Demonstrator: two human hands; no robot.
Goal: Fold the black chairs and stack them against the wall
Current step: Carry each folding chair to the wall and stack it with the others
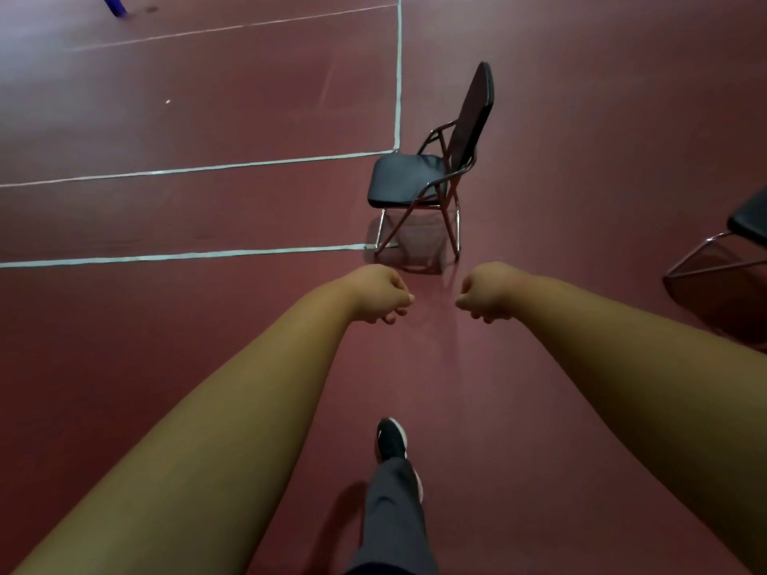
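Arms stretched forward; left grip (379,294) and right grip (485,292) both curled in fist, holding nothing. Ahead, unfolded chair (409,178) upright on floor (581,159), beside white line (398,76), apart from both. At right edge second chair (749,219), partly seen.

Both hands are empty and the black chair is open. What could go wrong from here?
When the black chair folds, its seat hinge may pinch fingers. The second chair at the right edge could trip the person. The glossy floor may let the chair slide.
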